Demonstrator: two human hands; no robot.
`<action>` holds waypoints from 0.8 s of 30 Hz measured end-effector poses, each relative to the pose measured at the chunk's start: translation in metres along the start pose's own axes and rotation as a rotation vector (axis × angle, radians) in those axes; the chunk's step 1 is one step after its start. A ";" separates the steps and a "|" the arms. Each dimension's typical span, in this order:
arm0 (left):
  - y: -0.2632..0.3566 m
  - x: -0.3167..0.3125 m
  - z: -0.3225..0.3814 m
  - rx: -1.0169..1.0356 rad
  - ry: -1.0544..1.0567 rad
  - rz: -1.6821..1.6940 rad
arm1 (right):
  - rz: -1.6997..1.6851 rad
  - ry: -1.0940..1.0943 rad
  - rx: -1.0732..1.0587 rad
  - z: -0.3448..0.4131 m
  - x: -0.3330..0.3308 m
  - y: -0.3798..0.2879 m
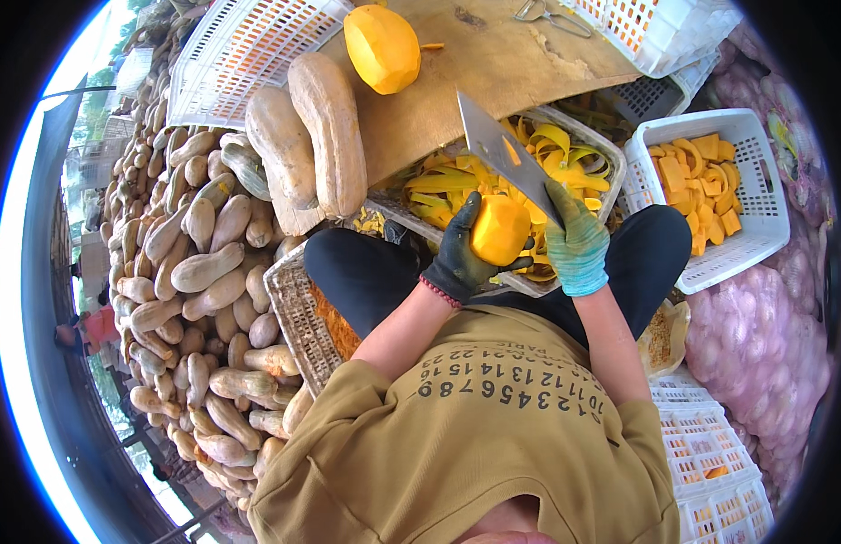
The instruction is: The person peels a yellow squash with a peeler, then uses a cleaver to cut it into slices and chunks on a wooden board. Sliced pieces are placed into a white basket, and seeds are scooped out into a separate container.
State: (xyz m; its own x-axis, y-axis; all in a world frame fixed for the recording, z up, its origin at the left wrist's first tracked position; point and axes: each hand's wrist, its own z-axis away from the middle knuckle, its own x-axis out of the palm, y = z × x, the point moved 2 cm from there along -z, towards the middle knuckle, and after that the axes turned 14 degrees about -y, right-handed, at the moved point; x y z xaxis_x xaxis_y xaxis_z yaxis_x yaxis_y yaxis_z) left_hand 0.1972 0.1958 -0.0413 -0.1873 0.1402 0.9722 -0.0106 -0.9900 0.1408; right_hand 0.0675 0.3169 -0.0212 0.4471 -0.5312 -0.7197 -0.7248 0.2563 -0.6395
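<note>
In a dark glove, my left hand (454, 255) grips a peeled piece of orange squash (501, 230) above my lap. My right hand (578, 248), in a green and turquoise glove, holds a broad cleaver (505, 153) by its handle. The blade points up and away from me, apart from the squash, with an orange scrap stuck to its face. Below both hands sits a crate (614, 166) filled with squash peelings (454, 178). A larger peeled squash piece (382, 49) rests on the wooden board (454, 75) ahead.
Two unpeeled squashes (329, 136) lie at the board's left edge, beside a large squash heap (210, 272). A Y-shaped peeler (553, 19) is at the far right of the board. Cut chunks (699, 183) fill part of a white crate (767, 224); netted pink-purple sacks (753, 326) lie beyond.
</note>
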 end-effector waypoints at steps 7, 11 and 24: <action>0.003 -0.029 -0.004 0.208 0.161 -0.202 | 0.159 -0.104 -0.170 0.029 -0.003 -0.034; 0.005 -0.026 0.002 0.129 0.236 0.056 | 0.177 -0.298 -0.229 0.042 0.012 -0.048; 0.007 -0.020 0.008 0.236 0.145 0.040 | 0.361 -0.273 -0.236 0.045 0.030 -0.053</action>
State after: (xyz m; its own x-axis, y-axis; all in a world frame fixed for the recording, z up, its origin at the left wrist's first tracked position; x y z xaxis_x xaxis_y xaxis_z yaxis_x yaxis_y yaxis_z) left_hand 0.2084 0.1859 -0.0584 -0.3221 0.0801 0.9433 0.2253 -0.9613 0.1586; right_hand 0.1430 0.3240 -0.0212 0.2439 -0.2038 -0.9482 -0.9431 0.1780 -0.2808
